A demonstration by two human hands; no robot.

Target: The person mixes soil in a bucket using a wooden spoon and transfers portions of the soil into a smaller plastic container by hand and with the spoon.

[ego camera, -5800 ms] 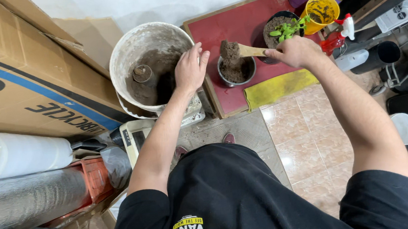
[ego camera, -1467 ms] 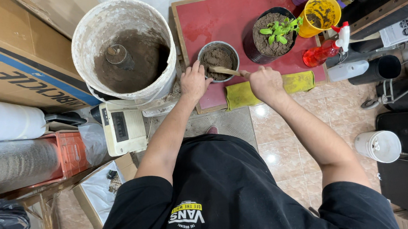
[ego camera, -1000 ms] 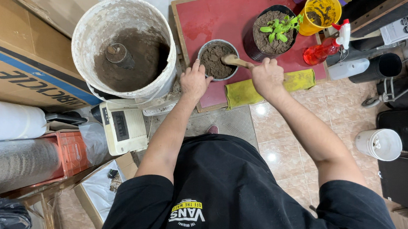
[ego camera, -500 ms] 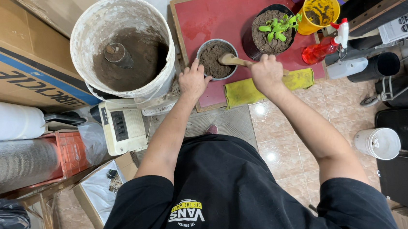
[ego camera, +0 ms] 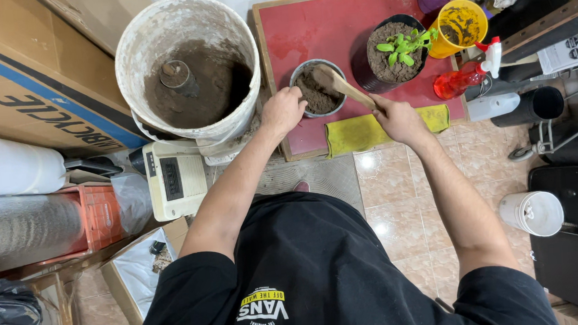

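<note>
Right grip is clasping scoop, handle end hidden; left grip is pinching pot rim, fingertips unclear.

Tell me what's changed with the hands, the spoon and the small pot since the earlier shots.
Almost six seconds ago the left hand rested on the big bucket; it has since moved right to hold the small pot. The right hand has kept the wooden spoon, which then carried a heap of soil above the pot and now works the soil inside it. The seedling pot, yellow cloth and spray bottle stayed put.
</note>
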